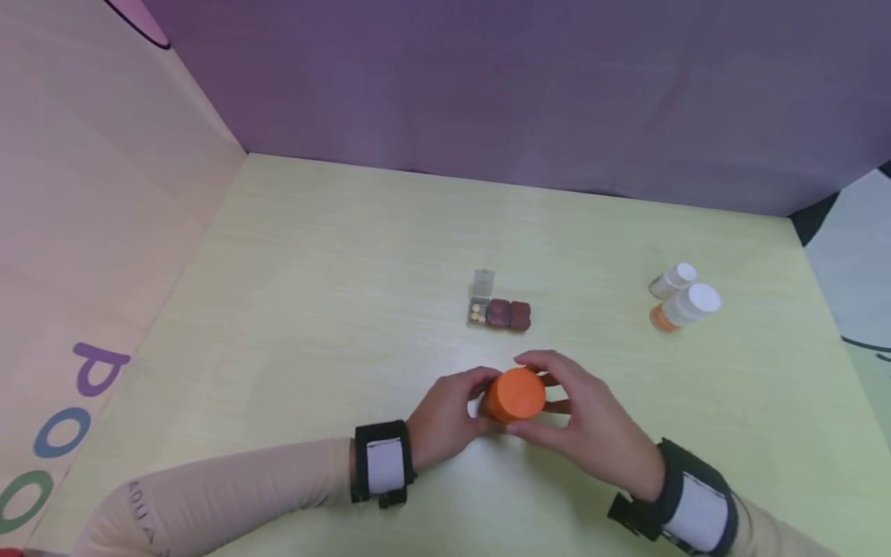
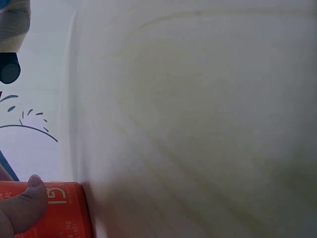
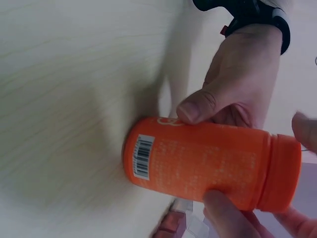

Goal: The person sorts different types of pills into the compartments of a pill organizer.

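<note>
An orange screw-cap bottle (image 1: pixel 517 394) stands upright on the table near the front, its round orange cap facing up. My left hand (image 1: pixel 445 418) grips its body from the left, with the thumb (image 3: pixel 195 108) across the printed label in the right wrist view. From the right, my right hand (image 1: pixel 592 422) curves around the top, thumb and fingers at the cap (image 3: pixel 282 173) and upper body. Just beyond the bottle lies a small pill box (image 1: pixel 510 315) with dark red lids. Its left compartment has a raised clear lid (image 1: pixel 483 282) and pale tablets (image 1: pixel 477 312) inside.
Two more bottles stand at the right of the table (image 1: pixel 313 271): a small white-capped bottle (image 1: pixel 673 280) and a larger one (image 1: pixel 685 306) with a white cap and orange lower part. A purple panel (image 1: pixel 487 93) closes the back, and a pale printed panel (image 1: pixel 104 193) the left side.
</note>
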`<action>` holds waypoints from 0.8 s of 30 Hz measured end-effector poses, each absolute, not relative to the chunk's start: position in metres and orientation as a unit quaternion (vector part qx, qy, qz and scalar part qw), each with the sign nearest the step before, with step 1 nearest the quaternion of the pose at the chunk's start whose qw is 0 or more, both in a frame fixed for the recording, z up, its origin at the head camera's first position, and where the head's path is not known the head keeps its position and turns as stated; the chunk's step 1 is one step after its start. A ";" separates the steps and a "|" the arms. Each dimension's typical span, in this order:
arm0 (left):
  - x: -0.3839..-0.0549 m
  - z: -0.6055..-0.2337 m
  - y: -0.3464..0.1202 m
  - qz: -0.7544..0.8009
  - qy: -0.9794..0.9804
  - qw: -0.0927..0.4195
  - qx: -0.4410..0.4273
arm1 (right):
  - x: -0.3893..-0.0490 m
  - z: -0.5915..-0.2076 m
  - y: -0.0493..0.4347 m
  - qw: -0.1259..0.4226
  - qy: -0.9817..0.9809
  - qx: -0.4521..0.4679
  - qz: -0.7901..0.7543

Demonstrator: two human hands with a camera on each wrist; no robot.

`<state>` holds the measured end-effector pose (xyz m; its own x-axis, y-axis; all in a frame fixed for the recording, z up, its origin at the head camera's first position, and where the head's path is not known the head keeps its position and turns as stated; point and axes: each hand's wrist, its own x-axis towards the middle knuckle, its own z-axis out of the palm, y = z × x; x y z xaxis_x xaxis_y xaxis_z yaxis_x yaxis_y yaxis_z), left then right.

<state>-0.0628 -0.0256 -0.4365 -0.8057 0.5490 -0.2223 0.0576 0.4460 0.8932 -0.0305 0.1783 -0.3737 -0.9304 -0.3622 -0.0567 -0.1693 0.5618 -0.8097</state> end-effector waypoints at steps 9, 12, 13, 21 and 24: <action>-0.063 -0.436 -0.025 0.496 0.810 0.254 0.184 | -0.030 -0.373 0.178 0.108 0.883 -0.146 -0.434; -0.063 -0.436 -0.025 0.498 0.808 0.253 0.186 | -0.031 -0.372 0.176 0.114 0.887 -0.125 -0.430; -0.063 -0.436 -0.025 0.499 0.808 0.250 0.190 | -0.031 -0.372 0.176 0.113 0.887 -0.125 -0.429; -0.063 -0.436 -0.026 0.500 0.806 0.253 0.192 | -0.030 -0.372 0.179 0.118 0.887 -0.153 -0.420; -0.063 -0.436 -0.026 0.501 0.805 0.253 0.192 | -0.030 -0.373 0.178 0.117 0.887 -0.149 -0.420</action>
